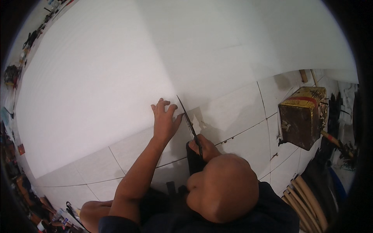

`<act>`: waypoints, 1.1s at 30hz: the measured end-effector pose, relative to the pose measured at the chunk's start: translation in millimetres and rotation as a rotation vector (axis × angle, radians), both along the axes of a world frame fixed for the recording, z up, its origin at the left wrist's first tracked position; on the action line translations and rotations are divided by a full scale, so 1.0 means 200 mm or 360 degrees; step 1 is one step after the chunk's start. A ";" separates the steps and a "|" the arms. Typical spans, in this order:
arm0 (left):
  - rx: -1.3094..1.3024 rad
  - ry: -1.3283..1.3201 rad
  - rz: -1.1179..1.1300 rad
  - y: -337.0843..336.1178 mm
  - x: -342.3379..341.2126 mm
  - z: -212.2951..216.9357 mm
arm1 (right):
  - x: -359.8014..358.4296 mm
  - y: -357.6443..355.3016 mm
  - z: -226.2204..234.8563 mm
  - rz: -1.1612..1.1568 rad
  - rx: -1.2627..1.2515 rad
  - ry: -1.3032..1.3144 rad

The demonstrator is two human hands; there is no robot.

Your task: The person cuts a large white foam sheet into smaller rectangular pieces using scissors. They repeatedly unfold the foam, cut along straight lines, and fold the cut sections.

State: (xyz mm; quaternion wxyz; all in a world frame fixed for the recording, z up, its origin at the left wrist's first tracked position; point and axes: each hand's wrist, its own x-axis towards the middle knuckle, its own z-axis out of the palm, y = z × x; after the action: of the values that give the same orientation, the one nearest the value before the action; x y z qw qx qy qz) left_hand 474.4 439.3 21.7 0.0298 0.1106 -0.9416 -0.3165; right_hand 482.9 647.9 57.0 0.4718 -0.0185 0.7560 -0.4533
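A large white sheet [97,85] is spread over the tiled floor, its near edge running past my hands. My left hand [165,120] rests on the sheet near that edge, with its fingers spread and slightly bent. Just to its right, my right hand [208,147] grips long dark scissors [189,121]. The scissors point away from me and their tip lies over the sheet; how far the blades are apart is hard to tell. My bent right knee [229,186] hides part of my right forearm.
A worn brown and yellow box [301,116] stands on the floor to the right, with a wooden handle [330,138] beside it. Several long tan rolls [307,202] lie at the lower right. Assorted clutter [25,186] lines the left side. Pale tiles [241,143] border the sheet.
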 end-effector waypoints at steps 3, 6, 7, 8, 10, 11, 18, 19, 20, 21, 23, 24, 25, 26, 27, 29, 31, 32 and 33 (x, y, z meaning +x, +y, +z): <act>0.0022 0.0027 -0.0007 -0.01 0.00 -0.01 | 0.02 -0.01 -0.07 -0.0044 -0.0054 -0.0005; 0.0017 0.0044 -0.0002 -0.01 0.01 -0.03 | 0.01 -0.03 -0.08 -0.0110 0.0009 -0.0071; 0.0004 0.0043 0.0000 -0.02 0.01 -0.03 | 0.01 -0.04 -0.08 -0.0137 0.0031 -0.0100; 0.0007 0.0036 -0.0001 -0.02 0.02 -0.03 | 0.01 -0.05 -0.08 -0.0082 0.0073 0.0000; 0.0015 0.0024 -0.0007 -0.02 0.02 -0.02 | 0.01 -0.05 -0.09 0.0023 0.0155 0.0207; 0.0029 0.0039 -0.0002 -0.03 0.02 -0.02 | 0.02 -0.05 -0.10 -0.0030 0.0104 0.0202; 0.0160 0.0147 -0.0025 -0.03 0.02 -0.05 | -0.11 -0.13 -0.29 -0.0099 -0.0118 0.0307; 0.0170 0.0164 -0.0022 -0.04 0.03 -0.05 | -0.14 -0.17 -0.30 -0.0085 -0.0124 0.0335; 0.0188 0.0154 -0.0020 -0.05 0.04 -0.05 | -0.16 -0.19 -0.31 -0.0109 -0.0161 0.0344; 0.0208 0.0144 -0.0019 -0.04 0.05 -0.05 | -0.17 -0.21 -0.31 -0.0133 -0.0196 0.0354; 0.0216 0.0110 -0.0020 -0.07 0.07 -0.04 | -0.18 -0.26 -0.29 -0.0096 -0.0180 0.0401; 0.0218 0.0093 -0.0031 -0.08 0.07 -0.04 | -0.19 -0.27 -0.27 -0.0043 -0.0113 0.0450; 0.0239 0.0086 -0.0049 -0.07 0.07 -0.04 | -0.20 -0.26 -0.25 0.0007 -0.0028 0.0511; 0.0264 0.0090 -0.0041 -0.07 0.07 -0.03 | -0.20 -0.26 -0.26 -0.0022 -0.0079 0.0503; 0.0274 0.0102 -0.0043 -0.08 0.07 -0.03 | -0.19 -0.26 -0.28 -0.0052 -0.0132 0.0493; 0.0302 0.0115 -0.0071 -0.09 0.07 -0.03 | -0.22 -0.29 -0.29 -0.0133 -0.0244 0.0425; 0.0305 0.0131 -0.0063 -0.09 0.07 -0.04 | -0.32 -0.36 -0.31 -0.0184 -0.0300 0.0324; 0.0309 0.0148 -0.0067 -0.09 0.07 -0.04 | -0.38 -0.40 -0.30 -0.0195 -0.0287 0.0281; 0.0337 0.0138 -0.0081 -0.08 0.07 -0.04 | -0.43 -0.42 -0.29 -0.0173 -0.0200 0.0239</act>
State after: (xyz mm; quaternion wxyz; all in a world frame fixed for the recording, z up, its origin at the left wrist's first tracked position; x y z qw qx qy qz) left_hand 488.4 423.0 13.6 0.0507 0.0755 -0.9032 -0.4194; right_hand 397.6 563.5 -0.3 0.3865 -0.0408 0.7592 -0.5221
